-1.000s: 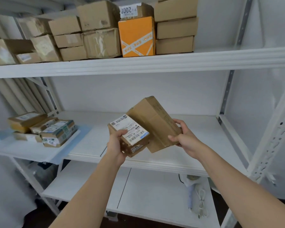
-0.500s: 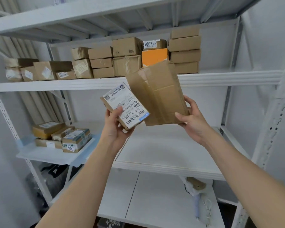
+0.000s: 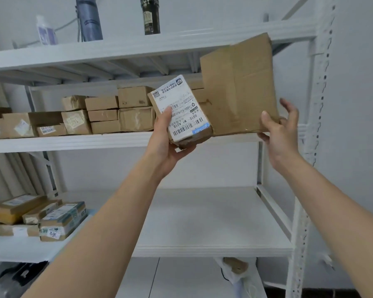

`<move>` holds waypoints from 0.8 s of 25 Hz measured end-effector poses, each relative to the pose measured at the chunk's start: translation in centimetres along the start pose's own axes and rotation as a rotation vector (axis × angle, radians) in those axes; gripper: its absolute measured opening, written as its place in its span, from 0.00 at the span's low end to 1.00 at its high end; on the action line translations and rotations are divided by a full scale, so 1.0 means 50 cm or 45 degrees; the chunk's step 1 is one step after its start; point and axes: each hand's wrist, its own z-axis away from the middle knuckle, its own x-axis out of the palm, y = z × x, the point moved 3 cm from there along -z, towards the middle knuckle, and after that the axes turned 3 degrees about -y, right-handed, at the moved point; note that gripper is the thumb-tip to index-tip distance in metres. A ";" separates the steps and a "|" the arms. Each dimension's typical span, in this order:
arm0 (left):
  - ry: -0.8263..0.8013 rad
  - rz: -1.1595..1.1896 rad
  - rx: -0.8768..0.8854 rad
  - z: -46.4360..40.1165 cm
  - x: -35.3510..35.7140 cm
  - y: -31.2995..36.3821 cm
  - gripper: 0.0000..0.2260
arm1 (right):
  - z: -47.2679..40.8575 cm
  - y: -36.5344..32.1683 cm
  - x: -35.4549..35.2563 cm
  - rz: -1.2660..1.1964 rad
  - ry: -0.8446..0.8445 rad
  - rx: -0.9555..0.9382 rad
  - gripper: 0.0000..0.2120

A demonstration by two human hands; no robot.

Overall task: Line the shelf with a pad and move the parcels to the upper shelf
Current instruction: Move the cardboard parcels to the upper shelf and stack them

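My left hand point(image 3: 167, 138) grips a small brown parcel with a white shipping label point(image 3: 181, 110), held up in front of the upper shelf point(image 3: 78, 141). My right hand point(image 3: 277, 134) holds the lower right corner of a larger plain brown parcel point(image 3: 238, 84), thumb on its face and fingers behind it. That parcel stands upright, its bottom edge level with the shelf's front lip. Several brown parcels point(image 3: 108, 112) are stacked along the upper shelf to the left. The middle shelf point(image 3: 202, 224) below is white and bare on its right half.
A few labelled parcels point(image 3: 41, 216) lie at the left end of the middle shelf. A dark bottle point(image 3: 150, 16), a grey roll point(image 3: 91, 18) and a white bottle point(image 3: 45, 30) stand on the top shelf. A white perforated upright point(image 3: 317, 104) frames the right side.
Both hands have raised their parcels from the middle shelf's height to the upper shelf. The large parcel has moved right and up, apart from the small one. The view has tilted upward.
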 end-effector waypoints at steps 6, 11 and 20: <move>-0.073 0.054 -0.025 -0.051 0.104 0.021 0.12 | -0.094 -0.011 -0.075 0.316 0.372 -0.013 0.12; -0.093 -0.034 -0.001 -0.087 0.159 0.021 0.05 | -0.176 0.006 -0.117 0.275 0.381 0.247 0.15; -0.100 -0.044 0.042 -0.174 0.201 -0.001 0.09 | -0.298 0.090 -0.112 0.754 -0.094 0.445 0.29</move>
